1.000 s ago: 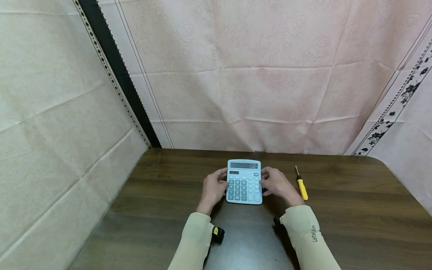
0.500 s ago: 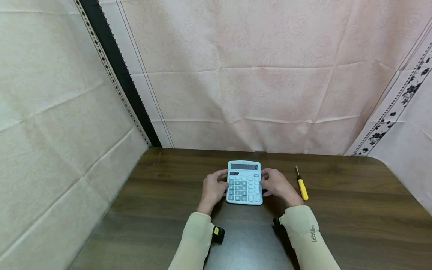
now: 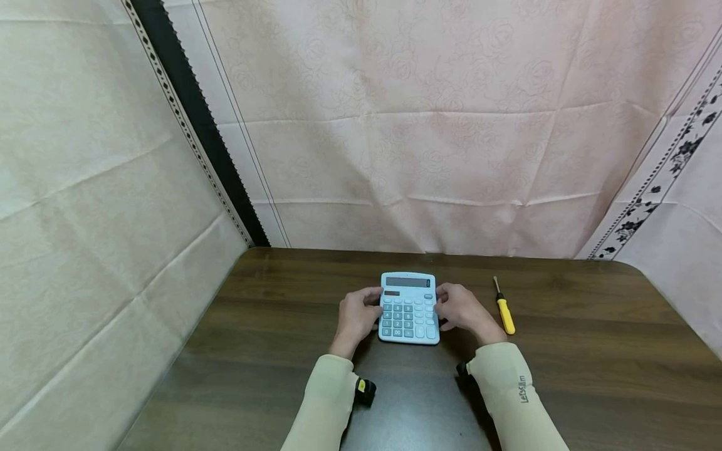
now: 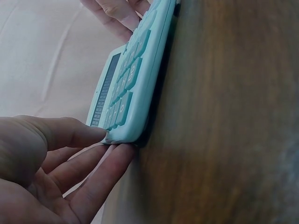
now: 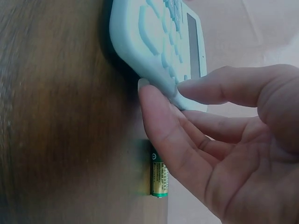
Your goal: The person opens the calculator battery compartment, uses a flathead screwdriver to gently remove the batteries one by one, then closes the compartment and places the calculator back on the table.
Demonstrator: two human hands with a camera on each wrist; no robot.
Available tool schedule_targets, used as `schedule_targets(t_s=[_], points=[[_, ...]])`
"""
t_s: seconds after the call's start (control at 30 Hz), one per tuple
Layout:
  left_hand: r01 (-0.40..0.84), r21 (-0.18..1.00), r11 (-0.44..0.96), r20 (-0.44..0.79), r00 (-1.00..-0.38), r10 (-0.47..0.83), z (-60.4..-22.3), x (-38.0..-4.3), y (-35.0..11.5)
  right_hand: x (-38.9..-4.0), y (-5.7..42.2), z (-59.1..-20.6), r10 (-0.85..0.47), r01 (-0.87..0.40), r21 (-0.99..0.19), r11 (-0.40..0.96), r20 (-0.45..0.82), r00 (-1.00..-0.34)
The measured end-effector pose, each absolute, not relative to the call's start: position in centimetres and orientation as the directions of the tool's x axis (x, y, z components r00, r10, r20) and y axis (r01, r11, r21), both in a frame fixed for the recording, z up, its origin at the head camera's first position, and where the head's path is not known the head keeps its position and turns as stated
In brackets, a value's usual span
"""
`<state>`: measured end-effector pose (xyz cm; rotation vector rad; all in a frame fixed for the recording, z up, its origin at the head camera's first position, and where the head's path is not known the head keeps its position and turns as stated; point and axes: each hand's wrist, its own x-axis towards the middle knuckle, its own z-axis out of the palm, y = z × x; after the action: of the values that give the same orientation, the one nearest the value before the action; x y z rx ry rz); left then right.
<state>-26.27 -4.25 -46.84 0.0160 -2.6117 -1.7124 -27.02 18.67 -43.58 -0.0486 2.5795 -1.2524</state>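
A light blue calculator [image 3: 408, 308] faces up at the middle of the table, its display showing a 0. My left hand [image 3: 355, 316] holds its left edge, thumb on the top face and the other fingers against the side and underside, as the left wrist view shows. On the opposite edge my right hand [image 3: 464, 308] pinches it the same way, thumb above and fingers at the side. Beyond those right fingers a green and gold battery [image 5: 160, 177] lies on the table; the head view hides it behind the hand. A dark gap or shadow runs under the calculator's near edge.
A screwdriver [image 3: 506, 313] with a yellow and black handle lies right of my right hand. The brown wooden table [image 3: 237, 376] ends at a pale patterned cloth [image 3: 451, 156] behind, with another cloth [image 3: 84, 250] along the left.
The calculator's display end has come down slightly toward me, so it looks a little shorter and flatter. Both hands keep their hold and have hardly moved.
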Motion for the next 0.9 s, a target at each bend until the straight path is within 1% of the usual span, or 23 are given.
schedule_targets(t_s=[0.57,0.9], points=[[-0.008,0.914,0.405,-0.001,-1.000,-0.017,-46.98,-26.25,-4.30,-27.12,18.85,-43.75,-0.147,0.110,-0.767,0.632,-0.258,-0.955],[0.017,0.915,0.404,0.027,-1.000,-0.017,-47.14,-26.08,-4.28,-27.20,18.81,-43.84,-0.140,0.114,-0.770,0.628,-0.256,-0.956]])
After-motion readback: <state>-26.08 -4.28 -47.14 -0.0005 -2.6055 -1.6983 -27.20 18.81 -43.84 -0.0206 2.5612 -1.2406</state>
